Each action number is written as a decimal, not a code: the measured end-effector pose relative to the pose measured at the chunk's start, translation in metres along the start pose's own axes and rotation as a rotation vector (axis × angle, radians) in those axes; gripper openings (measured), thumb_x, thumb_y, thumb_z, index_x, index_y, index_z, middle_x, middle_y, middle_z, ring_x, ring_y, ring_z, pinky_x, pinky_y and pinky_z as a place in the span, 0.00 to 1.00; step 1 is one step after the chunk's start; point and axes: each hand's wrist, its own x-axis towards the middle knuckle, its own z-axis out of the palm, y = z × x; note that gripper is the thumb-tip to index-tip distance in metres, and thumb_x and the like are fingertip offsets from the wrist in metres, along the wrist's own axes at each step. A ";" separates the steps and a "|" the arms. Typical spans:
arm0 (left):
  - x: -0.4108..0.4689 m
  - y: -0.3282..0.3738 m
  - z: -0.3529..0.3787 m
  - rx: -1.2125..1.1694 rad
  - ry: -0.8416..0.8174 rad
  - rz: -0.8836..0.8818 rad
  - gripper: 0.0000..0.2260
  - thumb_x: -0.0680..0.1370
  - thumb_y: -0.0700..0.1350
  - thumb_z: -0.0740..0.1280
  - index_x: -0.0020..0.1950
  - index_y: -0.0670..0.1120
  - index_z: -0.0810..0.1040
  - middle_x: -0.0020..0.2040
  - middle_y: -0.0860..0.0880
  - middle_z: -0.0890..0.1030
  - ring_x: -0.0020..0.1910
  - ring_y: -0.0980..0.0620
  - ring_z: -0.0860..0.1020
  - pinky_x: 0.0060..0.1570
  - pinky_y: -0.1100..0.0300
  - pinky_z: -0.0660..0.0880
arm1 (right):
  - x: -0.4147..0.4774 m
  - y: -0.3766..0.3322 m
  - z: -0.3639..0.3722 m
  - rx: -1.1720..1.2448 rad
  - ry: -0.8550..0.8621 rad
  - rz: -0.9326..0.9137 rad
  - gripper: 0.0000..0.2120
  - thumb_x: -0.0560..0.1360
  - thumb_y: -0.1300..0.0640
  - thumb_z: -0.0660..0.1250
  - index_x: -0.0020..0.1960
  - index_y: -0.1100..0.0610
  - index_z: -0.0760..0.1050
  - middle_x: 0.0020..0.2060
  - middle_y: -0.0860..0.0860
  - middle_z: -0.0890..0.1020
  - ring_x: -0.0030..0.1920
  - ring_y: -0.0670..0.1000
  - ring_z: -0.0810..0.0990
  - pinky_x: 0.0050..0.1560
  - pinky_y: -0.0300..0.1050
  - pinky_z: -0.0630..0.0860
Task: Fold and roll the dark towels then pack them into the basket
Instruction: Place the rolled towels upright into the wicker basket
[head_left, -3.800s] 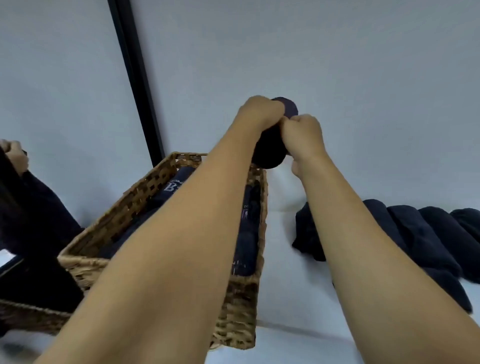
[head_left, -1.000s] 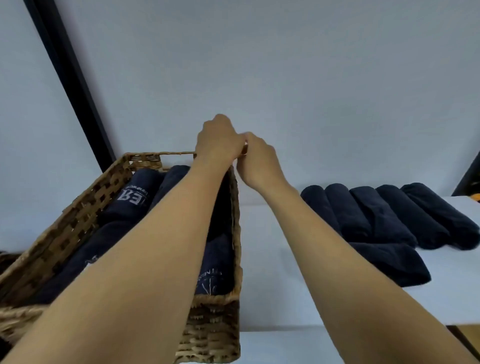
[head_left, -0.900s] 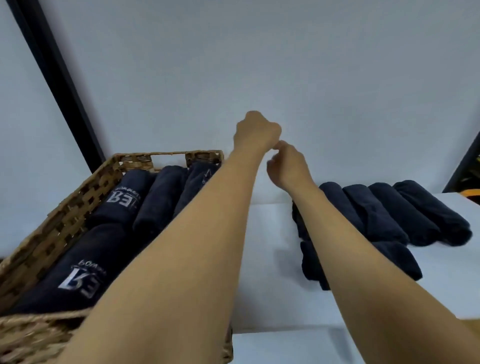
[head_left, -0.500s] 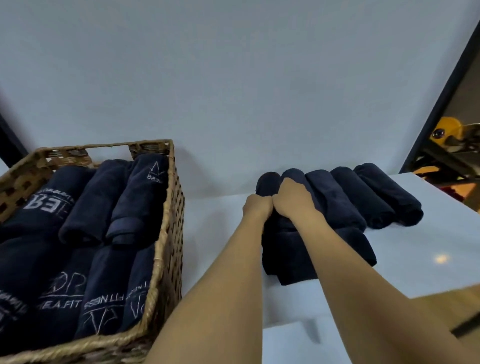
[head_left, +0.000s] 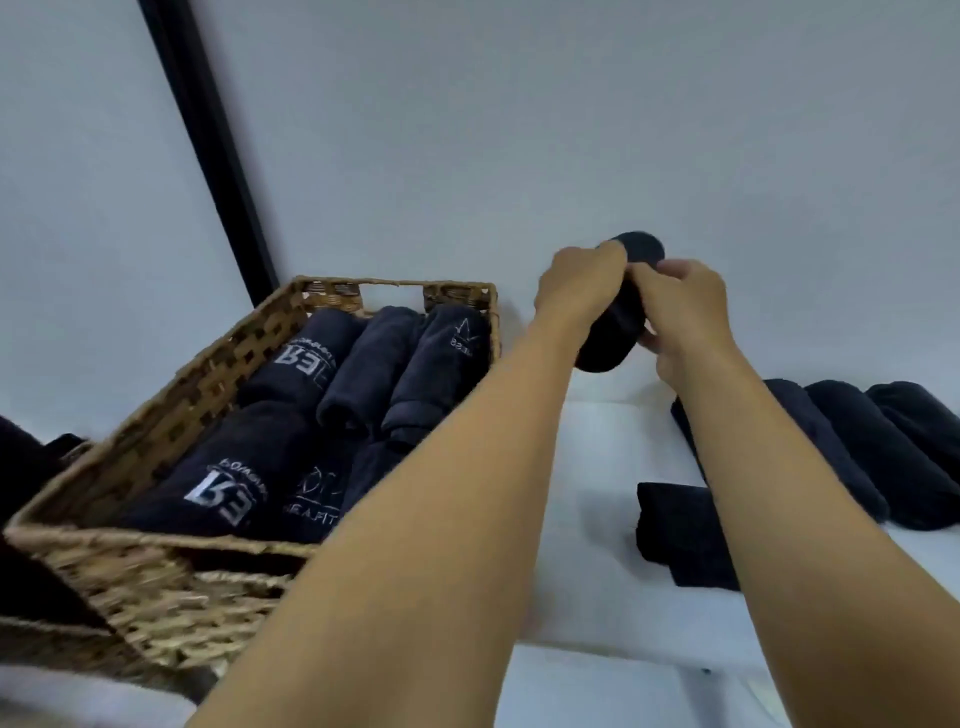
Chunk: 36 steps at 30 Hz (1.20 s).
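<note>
Holding one rolled dark towel (head_left: 607, 340) in the air w/ both hands: that is what we log from the head view.

- L hand (head_left: 579, 283): fingers curled round the roll's upper part from the left.
- R hand (head_left: 685, 306): fingers curled round it from the right, close to the L hand.
- Roll tilted, far end up toward the wall. It's clear of the white table (head_left: 587, 457), to the right of the basket (head_left: 171, 415) and apart from it.
- Basket: wicker, on the left. We count 3 packed towels (head_left: 363, 364) side by side in its far row. There are more in the near row, some w/ white lettering. The near-right part is hidden by the L forearm.
- On the table at right: a row of rolled towels (head_left: 857, 447) touching side by side; the rightmost is cut by the frame edge.
- Just in front of that row: a flat folded towel (head_left: 675, 535), partly behind the R forearm.
- Black bar (head_left: 208, 145) runs up the wall behind the basket.
- Dark cloth at far left edge; can't tell what it is.
</note>
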 end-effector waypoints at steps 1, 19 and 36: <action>-0.004 0.012 -0.025 0.019 0.001 0.032 0.10 0.77 0.49 0.60 0.51 0.44 0.76 0.47 0.45 0.81 0.45 0.46 0.79 0.43 0.57 0.75 | -0.010 -0.017 0.013 0.074 -0.055 -0.002 0.23 0.69 0.52 0.72 0.60 0.59 0.73 0.53 0.53 0.81 0.52 0.52 0.82 0.46 0.48 0.83; -0.117 -0.110 -0.242 0.421 -0.089 -0.229 0.25 0.79 0.55 0.65 0.73 0.48 0.69 0.69 0.51 0.74 0.66 0.51 0.73 0.68 0.50 0.70 | -0.165 -0.015 0.144 -0.473 -0.940 0.148 0.24 0.82 0.63 0.59 0.75 0.66 0.56 0.43 0.58 0.74 0.32 0.51 0.77 0.51 0.56 0.81; -0.116 -0.066 -0.202 1.585 -0.236 -0.134 0.11 0.79 0.47 0.64 0.60 0.46 0.76 0.52 0.47 0.77 0.53 0.45 0.77 0.57 0.48 0.76 | -0.160 -0.009 0.137 -0.818 -1.093 -0.144 0.12 0.75 0.67 0.64 0.58 0.66 0.76 0.48 0.60 0.82 0.45 0.56 0.83 0.50 0.55 0.82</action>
